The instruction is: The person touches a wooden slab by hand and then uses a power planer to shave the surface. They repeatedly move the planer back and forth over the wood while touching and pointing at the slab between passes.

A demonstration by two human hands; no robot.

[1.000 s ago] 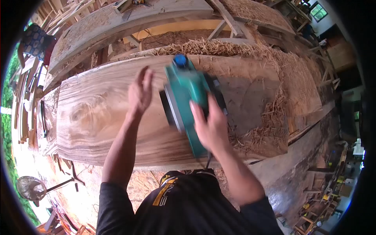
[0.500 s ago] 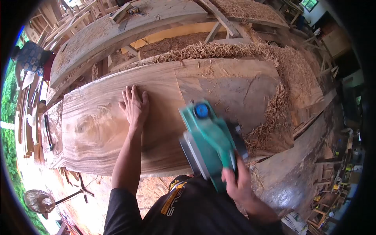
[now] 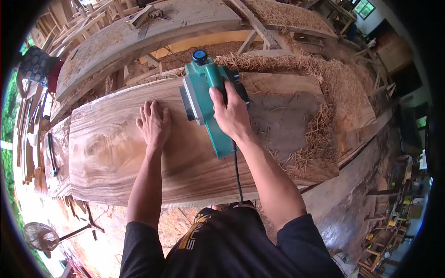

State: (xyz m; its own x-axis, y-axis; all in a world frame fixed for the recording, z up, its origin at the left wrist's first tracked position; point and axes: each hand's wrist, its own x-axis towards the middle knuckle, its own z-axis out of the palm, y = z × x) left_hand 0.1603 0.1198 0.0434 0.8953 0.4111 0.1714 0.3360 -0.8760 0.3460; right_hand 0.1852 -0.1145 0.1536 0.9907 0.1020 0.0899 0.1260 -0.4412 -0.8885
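Observation:
A broad wooden slab [image 3: 111, 153] lies before me, smooth and grained at the left, darker and rougher at the right. My left hand [image 3: 155, 126] rests flat on its surface with the fingers spread, holding nothing. My right hand [image 3: 231, 111] is wrapped round the handle of a green electric planer [image 3: 204, 99] with a blue knob at its front. The planer is over the far middle part of the slab, and a black cord hangs from its rear towards my body. Wood shavings [image 3: 320, 134] lie along the slab's right side.
Behind the slab stands a long wooden bench [image 3: 185, 18] with a tool [image 3: 157, 14] on it. A person's patterned clothing [image 3: 37, 65] shows at the far left. A fan [image 3: 41, 237] stands at the lower left, and cluttered shelves [image 3: 398, 217] are at the right.
The planer, in my right hand, has moved away from my body and to the left, from near the slab's front edge to its far part. My left hand stays in place on the slab.

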